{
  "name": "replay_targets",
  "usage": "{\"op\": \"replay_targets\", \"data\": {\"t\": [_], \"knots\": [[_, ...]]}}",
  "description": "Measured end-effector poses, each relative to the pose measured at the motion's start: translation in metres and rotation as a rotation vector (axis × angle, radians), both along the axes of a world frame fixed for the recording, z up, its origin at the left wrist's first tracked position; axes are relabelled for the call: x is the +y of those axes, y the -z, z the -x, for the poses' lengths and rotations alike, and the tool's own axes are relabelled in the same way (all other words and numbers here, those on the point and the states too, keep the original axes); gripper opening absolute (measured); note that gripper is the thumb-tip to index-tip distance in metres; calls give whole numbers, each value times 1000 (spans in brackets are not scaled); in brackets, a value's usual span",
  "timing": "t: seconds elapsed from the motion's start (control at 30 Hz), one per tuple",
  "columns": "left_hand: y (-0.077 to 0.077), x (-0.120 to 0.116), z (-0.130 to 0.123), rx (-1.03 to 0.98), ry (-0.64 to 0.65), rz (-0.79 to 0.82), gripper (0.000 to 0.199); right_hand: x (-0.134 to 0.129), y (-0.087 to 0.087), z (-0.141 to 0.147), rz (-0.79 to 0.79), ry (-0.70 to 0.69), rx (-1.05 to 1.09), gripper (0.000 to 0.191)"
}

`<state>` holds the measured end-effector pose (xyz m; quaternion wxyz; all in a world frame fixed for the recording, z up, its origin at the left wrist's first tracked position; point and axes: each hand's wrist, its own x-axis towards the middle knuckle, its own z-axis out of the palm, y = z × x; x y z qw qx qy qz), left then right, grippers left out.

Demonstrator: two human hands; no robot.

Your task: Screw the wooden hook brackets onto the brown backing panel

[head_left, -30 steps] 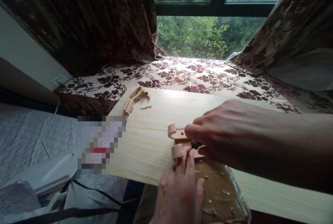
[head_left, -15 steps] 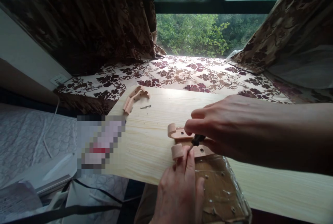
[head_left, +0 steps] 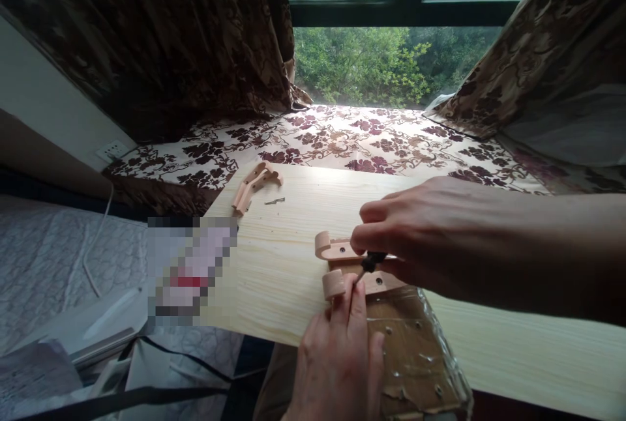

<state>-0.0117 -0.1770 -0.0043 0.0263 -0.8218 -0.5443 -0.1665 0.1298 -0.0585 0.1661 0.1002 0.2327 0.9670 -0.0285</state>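
Observation:
My right hand (head_left: 403, 232) is closed round the dark handle of a screwdriver (head_left: 370, 263), its thin shaft slanting down to the left. The tip goes between the fingers of my left hand (head_left: 337, 349), where its contact point is hidden. Those left fingers press together on the nearer wooden hook (head_left: 334, 285), which has a dark screw in its right part. Just behind lies a second wooden hook (head_left: 323, 247), also with a screw in it and partly covered by my right hand. Both hooks rest on a tape-wrapped cardboard block (head_left: 411, 349) with several small holes.
Under the block lies a pale wooden board (head_left: 278, 277). At its far left are another wooden piece with curved ends (head_left: 257, 181) and some small screws (head_left: 274, 201). A blurred-out object (head_left: 200, 268) covers the left edge. Behind is a flowered window-seat cover (head_left: 337, 137).
My right hand and the screwdriver handle have shifted very slightly. My left hand and the hooks stay in place.

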Motion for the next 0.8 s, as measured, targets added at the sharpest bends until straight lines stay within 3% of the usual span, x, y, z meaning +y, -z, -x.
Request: {"op": "replay_targets", "data": {"t": [0.17,0.4,0.57,0.7,0.8], "knots": [[-1,0,-1,-30,12,-35,50,-3,9,-4,-1,-120,79,14],[1,1,-1,-31,10,-35,50,-8,6,6,-43,43,-72,17],[-3,0,-2,-66,3,19,46,-10,1,-6,-28,-107,58,10],[-9,1,0,-131,3,109,37,-6,14,-2,-14,-203,154,9],[-9,2,1,-137,12,113,38,-2,21,3,-8,-194,154,8]]}}
